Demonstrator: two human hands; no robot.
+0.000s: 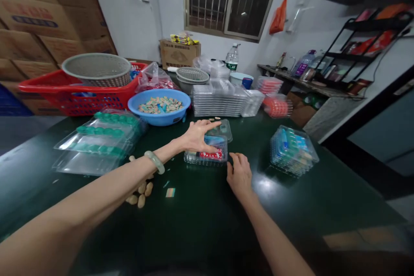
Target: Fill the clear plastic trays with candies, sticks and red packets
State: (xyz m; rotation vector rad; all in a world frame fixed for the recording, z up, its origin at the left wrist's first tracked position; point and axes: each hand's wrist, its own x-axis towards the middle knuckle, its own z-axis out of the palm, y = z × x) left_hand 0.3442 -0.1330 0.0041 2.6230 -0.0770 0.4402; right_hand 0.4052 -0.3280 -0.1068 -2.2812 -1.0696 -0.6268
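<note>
On the green table, a clear plastic box [207,160] holds a red patterned packet [211,154] and something blue. Its clear lid [226,128] is raised at the back. My left hand [201,136] reaches over the box with fingers spread; the thumb lies at the red packet and the fingers are by the lid. Beside the box's right wall rests my right hand [239,174], fingers loosely bent and apart, with nothing visible in it. Whether it touches the box I cannot tell. Several peanuts [141,194] and a small striped square piece [170,192] lie nearer me.
A blue basin [158,114] of small striped pieces stands behind, beside a red basket [97,95]. Stacked clear boxes [216,101] are at the back. Green-topped clear packages [103,138] lie left; a stack of filled clear boxes [293,151] stands right.
</note>
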